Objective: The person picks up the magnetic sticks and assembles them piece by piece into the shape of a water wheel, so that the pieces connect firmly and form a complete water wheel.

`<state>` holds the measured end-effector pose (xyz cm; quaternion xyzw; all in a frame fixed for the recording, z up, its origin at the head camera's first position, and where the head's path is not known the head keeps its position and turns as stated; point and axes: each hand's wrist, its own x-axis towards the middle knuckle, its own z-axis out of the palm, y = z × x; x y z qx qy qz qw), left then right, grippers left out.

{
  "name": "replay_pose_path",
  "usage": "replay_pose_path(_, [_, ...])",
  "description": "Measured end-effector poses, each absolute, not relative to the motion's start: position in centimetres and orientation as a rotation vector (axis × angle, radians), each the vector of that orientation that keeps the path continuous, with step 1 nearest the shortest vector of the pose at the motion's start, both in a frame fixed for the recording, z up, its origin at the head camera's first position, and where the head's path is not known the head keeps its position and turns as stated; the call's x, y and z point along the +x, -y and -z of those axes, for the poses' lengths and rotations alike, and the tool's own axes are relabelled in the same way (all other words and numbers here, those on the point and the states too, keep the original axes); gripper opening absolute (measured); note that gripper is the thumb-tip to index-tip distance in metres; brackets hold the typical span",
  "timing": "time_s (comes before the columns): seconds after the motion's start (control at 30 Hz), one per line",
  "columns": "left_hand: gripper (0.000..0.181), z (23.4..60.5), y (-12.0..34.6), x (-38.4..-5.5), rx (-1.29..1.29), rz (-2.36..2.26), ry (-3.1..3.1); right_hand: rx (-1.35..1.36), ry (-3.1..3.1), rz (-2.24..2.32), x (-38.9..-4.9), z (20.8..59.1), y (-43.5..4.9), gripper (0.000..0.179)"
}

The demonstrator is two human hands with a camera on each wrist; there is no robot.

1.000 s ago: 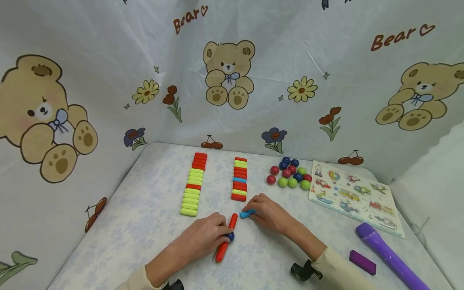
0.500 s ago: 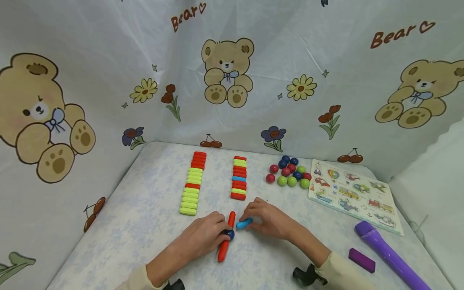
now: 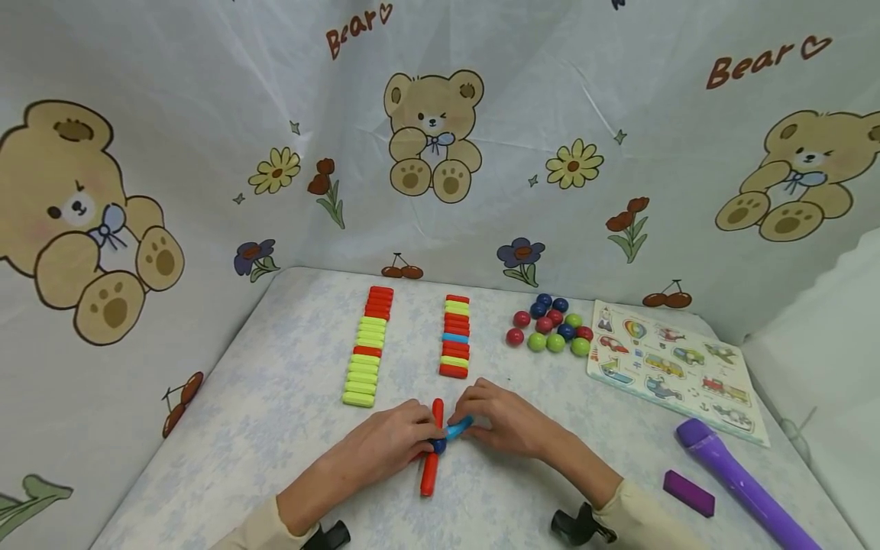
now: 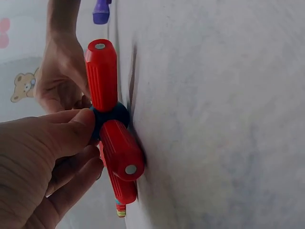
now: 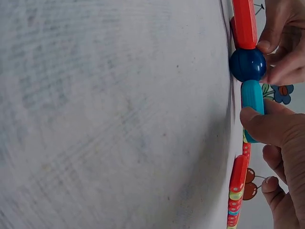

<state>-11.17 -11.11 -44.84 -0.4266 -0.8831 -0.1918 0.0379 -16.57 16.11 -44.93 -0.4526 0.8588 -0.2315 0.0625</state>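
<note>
Right wrist view: we see the right hand (image 5: 286,129) pinching a blue stick (image 5: 253,94), the left hand (image 3: 385,441) a ball (image 5: 248,64), whose red sticks (image 5: 245,26) a crooked push might loosen.

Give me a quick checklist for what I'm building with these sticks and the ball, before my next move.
1. Dark blue ball held by left hand: ok, pinched.
2. Light blue stick held by right hand: ok, pinched.
3. Light blue stick's end at the ball: ok, they appear to meet.
4. That joint firm: cannot tell.
5. Red sticks at the ball: ok, three visible.
6. Stick rows apart from both hands: ok.
</note>
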Motion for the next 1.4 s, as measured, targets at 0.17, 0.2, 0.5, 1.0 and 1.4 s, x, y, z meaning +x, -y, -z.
replay_pose_path(0.17, [0.02, 44.8, 11.1, -11.2, -1.318, 0.603, 2.708, -1.348, -2.591, 0.672, -17.0, 44.7, -16.2, 0.033])
replay_pose_path(0.2, [0.02, 44.8, 11.1, -11.2, -1.316, 0.601, 2.71, -1.336, -2.601, 0.659, -17.2, 44.6, -16.3, 0.037])
replay_pose_path(0.5, [0.019, 44.9, 10.9, -11.0, -1.275, 0.577, 2.713, -1.238, -2.783, 0.604, -19.2, 44.8, -16.5, 0.053])
replay_pose_path(1.0, [0.019, 44.6, 10.9, -11.4, -1.224, 0.596, 2.794, -1.183, -2.856, 0.604, -19.4, 45.6, -17.5, 0.033])
replay_pose_path(1.4, [0.018, 44.8, 10.7, -12.5, -1.23, 0.616, 2.794, -1.061, -2.751, 0.64, -17.8, 45.4, -18.8, 0.027])
